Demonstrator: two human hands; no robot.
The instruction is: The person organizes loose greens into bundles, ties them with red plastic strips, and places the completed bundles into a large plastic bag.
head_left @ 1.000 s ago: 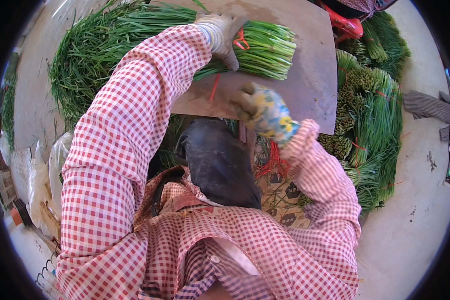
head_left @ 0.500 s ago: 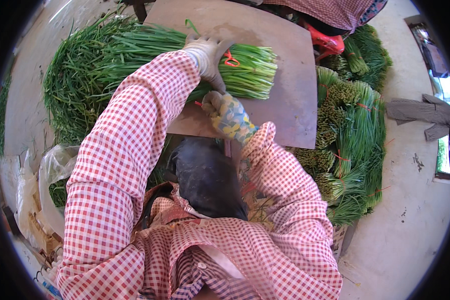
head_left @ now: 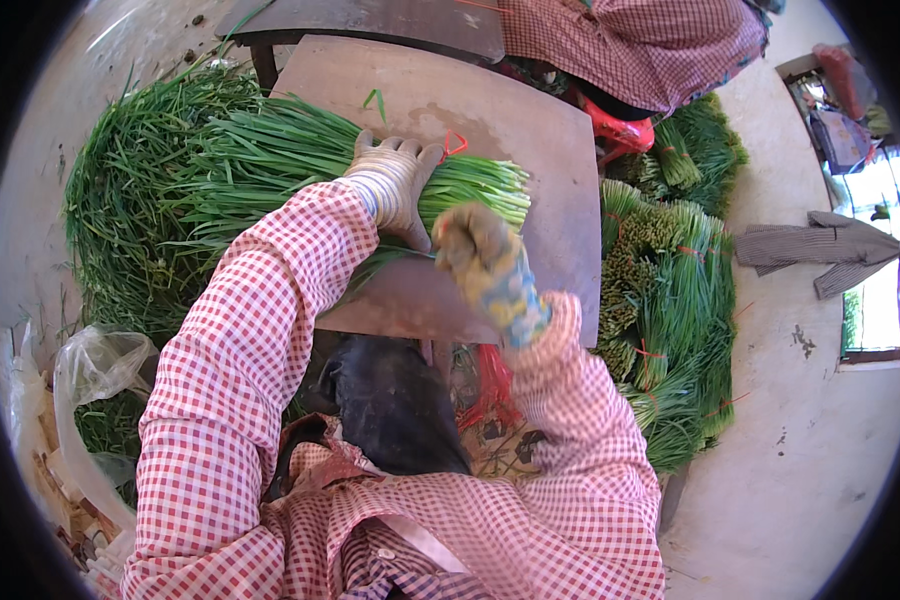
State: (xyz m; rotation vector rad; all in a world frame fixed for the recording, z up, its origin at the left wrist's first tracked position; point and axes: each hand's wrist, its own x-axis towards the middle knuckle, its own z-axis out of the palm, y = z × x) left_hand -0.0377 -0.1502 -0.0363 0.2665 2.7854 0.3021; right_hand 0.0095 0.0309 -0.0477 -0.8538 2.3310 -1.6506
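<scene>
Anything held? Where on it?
Left grip clasps the green bundle from above, on the leafy side of its red tie. Right grip curled; can't tell if holding anything.

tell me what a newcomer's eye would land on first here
Probably the bundle of long green stalks on the board, with the gloved left hand laid across it. Then perhaps the red strands showing past the board's near edge, and the banded green bundles piled to its right.

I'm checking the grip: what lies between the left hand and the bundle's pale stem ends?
The head view shows a red tie by the left hand, then green stems of the chive-like bundle.
</scene>
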